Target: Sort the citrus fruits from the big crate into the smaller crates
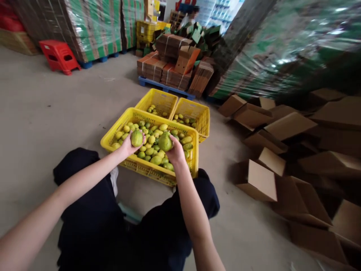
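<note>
A yellow-green lemon [137, 138] rests in my left hand [130, 146], the fingers curled round its underside. My right hand [176, 151] grips a greener lemon [165, 142] from its right side. Both fruits are held above a wide yellow plastic crate [149, 175] that stands on the floor between my knees. Inside it lie many loose lemons [156, 160], some yellow and some green. Parts of the crate's contents are hidden behind my hands.
Behind the crate stand two smaller yellow crates [162, 94] [204, 116] with some lemons in them. Open cardboard boxes [262, 180] lie heaped at the right. Flattened cartons [176, 77] are stacked on a blue pallet [166, 89]. A red stool [59, 56] stands at the back left; a person [184, 20] is far behind.
</note>
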The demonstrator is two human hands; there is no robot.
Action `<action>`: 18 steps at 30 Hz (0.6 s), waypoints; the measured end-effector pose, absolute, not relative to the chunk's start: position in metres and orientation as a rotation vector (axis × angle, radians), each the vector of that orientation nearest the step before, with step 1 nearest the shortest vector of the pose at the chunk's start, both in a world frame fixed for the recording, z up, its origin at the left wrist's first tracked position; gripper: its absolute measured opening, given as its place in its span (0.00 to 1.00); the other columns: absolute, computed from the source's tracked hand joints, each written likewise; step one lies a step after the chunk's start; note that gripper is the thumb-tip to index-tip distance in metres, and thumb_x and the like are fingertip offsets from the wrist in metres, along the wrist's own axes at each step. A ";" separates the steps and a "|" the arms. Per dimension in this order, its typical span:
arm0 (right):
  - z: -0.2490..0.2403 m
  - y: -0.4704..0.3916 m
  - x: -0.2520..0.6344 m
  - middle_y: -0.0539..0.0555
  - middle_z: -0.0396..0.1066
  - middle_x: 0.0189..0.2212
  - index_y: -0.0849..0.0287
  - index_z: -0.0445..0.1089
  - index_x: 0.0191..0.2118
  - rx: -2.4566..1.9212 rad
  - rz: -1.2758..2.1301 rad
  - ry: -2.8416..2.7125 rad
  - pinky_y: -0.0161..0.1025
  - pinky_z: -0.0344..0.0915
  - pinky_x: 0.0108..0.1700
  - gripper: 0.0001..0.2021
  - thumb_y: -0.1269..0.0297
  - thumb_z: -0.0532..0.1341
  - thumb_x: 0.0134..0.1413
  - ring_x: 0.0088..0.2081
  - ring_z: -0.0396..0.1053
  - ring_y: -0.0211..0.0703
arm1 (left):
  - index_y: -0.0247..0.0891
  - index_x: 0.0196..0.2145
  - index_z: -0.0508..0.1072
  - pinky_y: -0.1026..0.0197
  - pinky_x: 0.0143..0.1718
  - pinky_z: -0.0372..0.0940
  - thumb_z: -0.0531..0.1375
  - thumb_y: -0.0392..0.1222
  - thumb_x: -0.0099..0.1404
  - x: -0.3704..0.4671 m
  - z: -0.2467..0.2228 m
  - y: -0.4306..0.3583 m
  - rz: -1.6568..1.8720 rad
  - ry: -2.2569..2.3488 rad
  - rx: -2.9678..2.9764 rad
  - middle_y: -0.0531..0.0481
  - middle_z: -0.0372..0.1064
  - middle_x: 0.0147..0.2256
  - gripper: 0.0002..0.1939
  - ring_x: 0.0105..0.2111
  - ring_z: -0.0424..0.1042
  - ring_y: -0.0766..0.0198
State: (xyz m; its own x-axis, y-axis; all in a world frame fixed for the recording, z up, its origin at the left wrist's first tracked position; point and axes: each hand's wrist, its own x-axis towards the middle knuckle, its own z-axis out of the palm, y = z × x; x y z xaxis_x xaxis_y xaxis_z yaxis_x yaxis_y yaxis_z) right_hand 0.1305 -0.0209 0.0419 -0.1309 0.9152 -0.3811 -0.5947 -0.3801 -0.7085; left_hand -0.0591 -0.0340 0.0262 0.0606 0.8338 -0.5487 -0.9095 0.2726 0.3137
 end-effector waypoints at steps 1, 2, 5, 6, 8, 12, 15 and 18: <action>0.042 -0.023 0.135 0.47 0.78 0.29 0.53 0.71 0.36 -0.956 1.750 -0.473 0.40 0.78 0.35 0.06 0.66 0.63 0.50 0.37 0.78 0.45 | 0.38 0.48 0.72 0.61 0.30 0.75 0.53 0.48 0.73 -0.060 0.025 -0.041 1.335 0.758 -0.138 0.49 0.74 0.30 0.14 0.29 0.76 0.62; 0.042 -0.025 0.139 0.47 0.78 0.29 0.53 0.71 0.37 -0.938 1.761 -0.471 0.40 0.78 0.33 0.06 0.66 0.63 0.50 0.35 0.78 0.45 | 0.39 0.47 0.72 0.62 0.29 0.74 0.55 0.47 0.72 -0.060 0.026 -0.047 1.344 0.784 -0.138 0.49 0.73 0.30 0.12 0.29 0.76 0.63; 0.042 -0.031 0.151 0.48 0.79 0.29 0.52 0.70 0.37 -0.839 1.824 -0.475 0.39 0.74 0.28 0.04 0.63 0.60 0.55 0.32 0.77 0.43 | 0.39 0.44 0.72 0.65 0.29 0.74 0.60 0.38 0.67 -0.058 0.032 -0.061 1.353 0.814 -0.077 0.50 0.73 0.29 0.07 0.28 0.75 0.65; 0.041 -0.034 0.155 0.49 0.79 0.29 0.53 0.70 0.36 -0.817 1.851 -0.473 0.38 0.73 0.27 0.05 0.62 0.58 0.57 0.31 0.77 0.43 | 0.37 0.43 0.72 0.65 0.30 0.74 0.60 0.37 0.66 -0.057 0.035 -0.064 1.330 0.798 -0.044 0.49 0.73 0.30 0.07 0.28 0.76 0.64; 0.040 -0.039 0.160 0.52 0.79 0.28 0.54 0.70 0.35 -0.831 1.887 -0.463 0.38 0.70 0.26 0.11 0.58 0.53 0.61 0.31 0.77 0.43 | 0.35 0.41 0.72 0.64 0.28 0.73 0.59 0.41 0.67 -0.055 0.039 -0.067 1.256 0.779 0.009 0.47 0.74 0.30 0.07 0.28 0.76 0.63; 0.036 -0.042 0.165 0.50 0.77 0.24 0.52 0.70 0.34 -0.935 1.819 -0.372 0.41 0.72 0.25 0.12 0.49 0.61 0.54 0.28 0.76 0.46 | 0.35 0.41 0.73 0.66 0.21 0.68 0.57 0.46 0.69 -0.050 0.035 -0.061 1.173 0.812 0.071 0.48 0.72 0.27 0.11 0.23 0.72 0.64; 0.031 -0.036 0.165 0.47 0.75 0.23 0.51 0.69 0.34 -0.931 1.763 -0.272 0.40 0.72 0.24 0.10 0.53 0.67 0.49 0.25 0.74 0.44 | 0.36 0.44 0.72 0.64 0.22 0.69 0.56 0.44 0.70 -0.044 0.026 -0.045 1.083 0.795 0.040 0.47 0.72 0.27 0.11 0.24 0.73 0.63; 0.024 -0.029 0.161 0.48 0.75 0.23 0.54 0.70 0.34 -0.948 1.804 -0.201 0.39 0.71 0.24 0.11 0.52 0.63 0.53 0.24 0.73 0.43 | 0.35 0.47 0.71 0.62 0.24 0.71 0.50 0.40 0.72 -0.039 0.016 -0.027 1.007 0.786 -0.013 0.46 0.73 0.29 0.13 0.25 0.74 0.61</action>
